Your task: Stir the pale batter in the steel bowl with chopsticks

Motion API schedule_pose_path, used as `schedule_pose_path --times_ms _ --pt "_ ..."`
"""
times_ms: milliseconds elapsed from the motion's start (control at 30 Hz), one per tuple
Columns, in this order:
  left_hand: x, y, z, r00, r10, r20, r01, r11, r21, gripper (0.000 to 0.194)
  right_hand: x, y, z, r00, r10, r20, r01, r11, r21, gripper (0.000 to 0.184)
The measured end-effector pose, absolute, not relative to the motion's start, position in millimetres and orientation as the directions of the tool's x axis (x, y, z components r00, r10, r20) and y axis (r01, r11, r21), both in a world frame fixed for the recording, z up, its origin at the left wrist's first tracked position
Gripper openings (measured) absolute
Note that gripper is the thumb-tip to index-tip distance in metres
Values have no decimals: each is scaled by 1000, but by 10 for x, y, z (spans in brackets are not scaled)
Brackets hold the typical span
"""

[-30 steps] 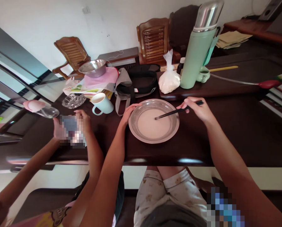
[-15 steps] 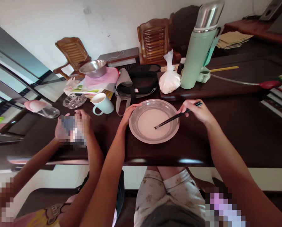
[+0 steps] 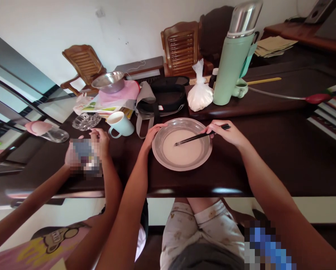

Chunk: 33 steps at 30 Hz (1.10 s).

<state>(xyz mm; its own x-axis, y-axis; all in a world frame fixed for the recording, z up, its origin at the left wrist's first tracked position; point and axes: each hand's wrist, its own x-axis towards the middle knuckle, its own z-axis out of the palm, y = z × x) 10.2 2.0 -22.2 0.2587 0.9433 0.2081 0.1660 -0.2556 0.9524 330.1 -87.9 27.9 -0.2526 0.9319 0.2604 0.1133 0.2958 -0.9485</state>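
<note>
A round metal bowl (image 3: 160, 156) stands on the dark table in front of me, with a pale milky liquid (image 3: 184, 152) in it. My left hand (image 3: 153, 134) grips the bowl's rim at its far left side. In my right hand (image 3: 221, 132) is a pair of black chopsticks (image 3: 194, 138), pinched near their upper ends. Their tips reach into the liquid left of the bowl's middle. The right hand is at the bowl's right rim; whether it touches the rim I cannot tell.
Behind the bowl stand a knotted bag of white powder (image 3: 199, 98), a green thermos (image 3: 232, 71) and a grey-black bag (image 3: 168, 97). Left are a white mug (image 3: 122, 125), a glass ashtray (image 3: 86, 122) and another person's hands (image 3: 100, 144) around a blurred-out object. Books (image 3: 329, 125) lie at right.
The chopstick tips have swept left through the liquid, and the chopsticks lie at a flatter angle. My right hand has shifted slightly left, while my left hand stays on the rim.
</note>
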Motion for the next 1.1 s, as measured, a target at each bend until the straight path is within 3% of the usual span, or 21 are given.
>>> schedule_pose_path --times_ms 133,333,500,700,900,1100 --pt "113 6 -209 254 948 193 150 -236 960 25 3361 -871 284 -111 947 302 80 312 -947 38" --pt "150 -46 -149 248 954 171 143 -211 967 30 3309 -882 283 -265 934 238 86 269 -959 37" --pt "156 -48 -138 229 960 160 127 -192 973 26 3360 -859 270 -107 945 310 65 318 -946 37" --pt "134 -35 -148 251 958 141 115 -174 978 23 3315 -875 273 -251 931 265 82 293 -953 35" --pt "126 -41 -159 262 951 166 97 -197 976 25 3373 -864 277 -104 944 312 65 320 -945 39" --pt "121 -18 -220 279 948 155 48 -175 983 28 3313 -872 270 -258 929 265 99 298 -949 34"
